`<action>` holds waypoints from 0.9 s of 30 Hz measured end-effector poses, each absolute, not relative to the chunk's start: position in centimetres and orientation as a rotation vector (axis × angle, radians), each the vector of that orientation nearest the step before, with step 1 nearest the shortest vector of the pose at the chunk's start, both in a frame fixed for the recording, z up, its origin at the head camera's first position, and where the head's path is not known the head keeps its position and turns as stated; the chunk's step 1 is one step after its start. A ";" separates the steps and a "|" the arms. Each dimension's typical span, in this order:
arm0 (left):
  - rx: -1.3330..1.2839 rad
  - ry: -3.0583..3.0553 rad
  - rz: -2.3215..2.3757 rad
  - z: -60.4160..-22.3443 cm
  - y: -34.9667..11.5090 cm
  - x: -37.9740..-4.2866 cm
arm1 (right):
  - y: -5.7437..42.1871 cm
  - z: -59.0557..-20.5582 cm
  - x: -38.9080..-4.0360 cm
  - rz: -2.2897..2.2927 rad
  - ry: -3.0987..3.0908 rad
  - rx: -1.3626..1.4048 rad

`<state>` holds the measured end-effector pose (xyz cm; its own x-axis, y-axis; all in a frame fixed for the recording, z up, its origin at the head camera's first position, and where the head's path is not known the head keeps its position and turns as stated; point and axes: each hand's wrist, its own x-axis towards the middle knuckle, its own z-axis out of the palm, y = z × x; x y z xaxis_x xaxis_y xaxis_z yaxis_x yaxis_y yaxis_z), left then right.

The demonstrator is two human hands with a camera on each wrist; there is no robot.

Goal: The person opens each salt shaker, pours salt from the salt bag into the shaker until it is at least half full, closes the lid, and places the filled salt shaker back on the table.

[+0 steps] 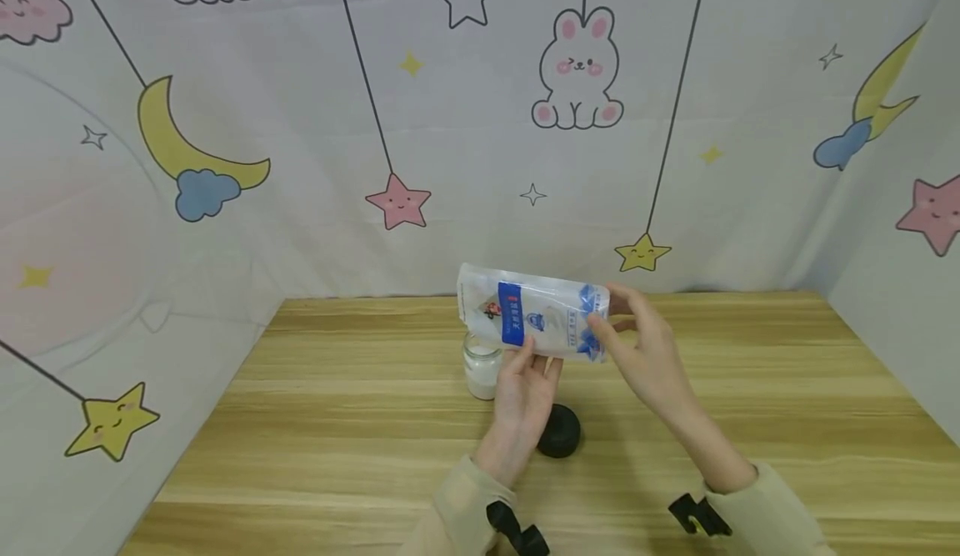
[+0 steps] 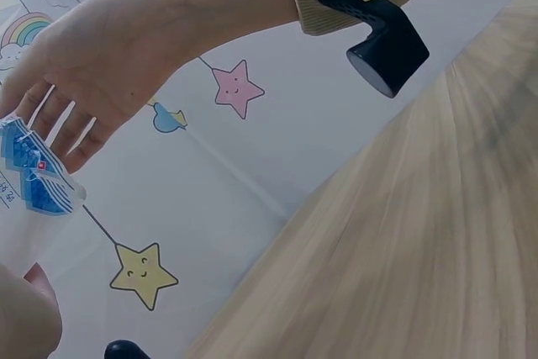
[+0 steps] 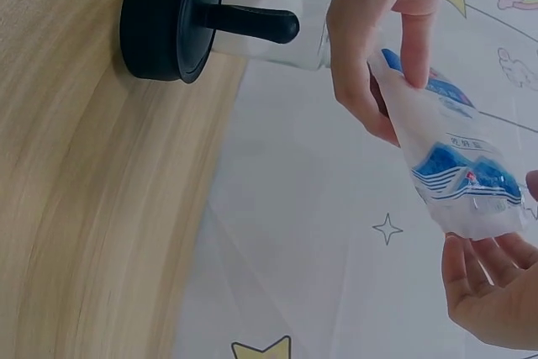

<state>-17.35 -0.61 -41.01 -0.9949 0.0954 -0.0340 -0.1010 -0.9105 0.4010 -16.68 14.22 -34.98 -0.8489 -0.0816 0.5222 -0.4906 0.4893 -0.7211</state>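
Packet (image 1: 555, 314), white with blue print, is suspended tilted above the table (image 1: 337, 423), one end beside and slightly above the glass jar (image 1: 482, 377). Left hand (image 1: 525, 389) pinches its lower edge, thumb on the printed face, fingers beneath. Right hand (image 1: 647, 356) is part-spread, its thumb and fingertips holding the end away from the jar. Jar stands upright, part-filled with white matter; black lid (image 1: 560, 433) lies apart from it on the table. Whether the packet is unsealed cannot be determined.

Risks, in my judgement: if unsealed, contents could miss the narrow mouth should the near end drift; a sudden lift at the far end could cause a surge; low contact could topple the jar.
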 end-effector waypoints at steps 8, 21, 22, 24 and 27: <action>-0.023 0.720 2.944 -41.2 -0.7 -17.4 | 14.6 -35.2 -16.7 1.328 -2.330 0.452; -0.066 0.824 2.930 -41.4 -0.7 -17.7 | 15.4 -36.0 -16.9 1.339 -2.425 0.401; -0.070 0.826 2.931 -41.5 -0.7 -17.7 | 15.5 -36.1 -17.0 1.345 -2.427 0.401; -0.072 0.835 2.933 -41.5 -0.7 -17.7 | 15.7 -36.3 -17.1 1.345 -2.431 0.397; -0.083 0.838 2.935 -41.5 -0.7 -17.8 | 15.9 -36.6 -17.1 1.342 -2.425 0.398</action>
<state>-17.76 -0.71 -41.54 -0.9946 0.0701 -0.0763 -0.0998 -0.8458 0.5241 -17.14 15.93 -36.60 -0.9030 -0.0787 0.4223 -0.3996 0.5148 -0.7585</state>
